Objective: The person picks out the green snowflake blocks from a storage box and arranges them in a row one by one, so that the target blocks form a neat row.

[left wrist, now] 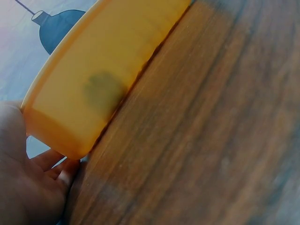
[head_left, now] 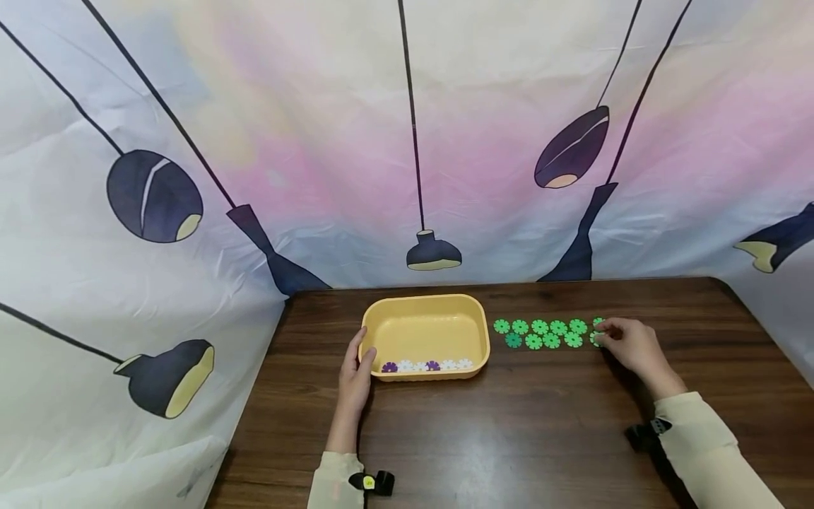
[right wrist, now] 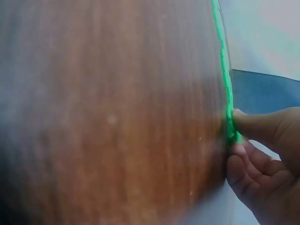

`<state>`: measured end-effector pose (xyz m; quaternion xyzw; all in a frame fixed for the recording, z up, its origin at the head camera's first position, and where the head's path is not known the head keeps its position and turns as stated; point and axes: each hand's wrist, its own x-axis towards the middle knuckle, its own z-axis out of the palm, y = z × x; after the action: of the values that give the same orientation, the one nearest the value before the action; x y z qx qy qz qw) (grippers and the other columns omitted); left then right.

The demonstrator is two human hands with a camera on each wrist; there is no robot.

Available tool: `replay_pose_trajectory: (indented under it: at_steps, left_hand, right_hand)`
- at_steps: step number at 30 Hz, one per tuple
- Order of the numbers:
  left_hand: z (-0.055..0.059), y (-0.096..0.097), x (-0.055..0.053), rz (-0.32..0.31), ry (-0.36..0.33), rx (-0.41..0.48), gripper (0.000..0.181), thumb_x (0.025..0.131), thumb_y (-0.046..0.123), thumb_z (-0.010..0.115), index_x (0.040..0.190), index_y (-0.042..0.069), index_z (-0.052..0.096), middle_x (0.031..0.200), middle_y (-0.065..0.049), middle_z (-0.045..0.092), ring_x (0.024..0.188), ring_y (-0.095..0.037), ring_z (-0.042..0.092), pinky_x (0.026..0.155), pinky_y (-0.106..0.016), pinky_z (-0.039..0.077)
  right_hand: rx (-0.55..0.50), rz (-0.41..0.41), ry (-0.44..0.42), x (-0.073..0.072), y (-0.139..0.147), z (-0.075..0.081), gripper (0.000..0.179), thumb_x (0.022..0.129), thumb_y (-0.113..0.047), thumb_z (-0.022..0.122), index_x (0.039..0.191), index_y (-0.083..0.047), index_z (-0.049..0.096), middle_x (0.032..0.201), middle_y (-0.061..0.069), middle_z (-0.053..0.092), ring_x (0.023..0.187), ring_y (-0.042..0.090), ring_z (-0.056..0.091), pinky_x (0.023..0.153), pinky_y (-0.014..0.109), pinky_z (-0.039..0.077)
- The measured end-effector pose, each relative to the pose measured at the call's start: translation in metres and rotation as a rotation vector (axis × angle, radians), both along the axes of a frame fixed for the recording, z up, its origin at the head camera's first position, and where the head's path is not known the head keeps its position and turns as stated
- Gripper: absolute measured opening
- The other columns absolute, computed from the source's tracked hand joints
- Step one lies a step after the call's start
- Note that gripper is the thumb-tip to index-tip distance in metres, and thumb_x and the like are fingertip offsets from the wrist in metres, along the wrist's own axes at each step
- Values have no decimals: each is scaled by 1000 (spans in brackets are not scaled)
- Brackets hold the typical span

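Observation:
A yellow plastic tray stands on the table, and my left hand grips its left end, thumb over the rim. Purple flower-shaped discs and white flower-shaped discs lie in a line along the tray's near inner wall. To its right, green flower-shaped discs lie flat in two rows, one disc darker green. At the right end of the rows my right hand pinches a green disc between thumb and fingers, close to the tabletop. The fingers partly cover the end discs.
The dark wooden table extends in front of the tray and the rows. A cloth backdrop printed with hanging lamps rises behind the table's far edge. Black straps with small devices sit on both wrists.

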<state>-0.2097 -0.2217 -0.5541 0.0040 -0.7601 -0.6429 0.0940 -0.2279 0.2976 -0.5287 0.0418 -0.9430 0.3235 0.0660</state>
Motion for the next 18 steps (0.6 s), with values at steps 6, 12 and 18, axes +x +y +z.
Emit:
replay_pose_trajectory:
  at_steps: [6, 12, 18]
  left_hand:
    - [0, -1, 0, -4, 0, -1, 50, 111, 18, 55, 160, 10, 45, 168, -13, 37, 159, -31, 22, 127, -53, 19]
    - [-3, 3, 0, 2, -15, -6, 52, 111, 18, 56, 160, 8, 44, 168, -17, 36, 158, -35, 23, 126, -56, 19]
    - [4, 0, -4, -20, 19, -23, 58, 112, 18, 53, 165, 4, 33, 171, -15, 30, 159, -32, 21, 128, -53, 16]
  right_hand:
    - [-1, 3, -21, 5, -2, -3, 10, 97, -8, 76, 100, 0, 79, 90, 13, 74, 79, 27, 67, 69, 45, 54]
    - [-2, 6, -15, 9, 0, -4, 16, 101, -11, 72, 106, 2, 79, 100, 21, 74, 81, 32, 66, 69, 49, 54]
    - [-23, 3, 52, 11, -3, 3, 20, 104, -13, 68, 111, 4, 77, 106, 23, 73, 83, 31, 65, 68, 43, 50]
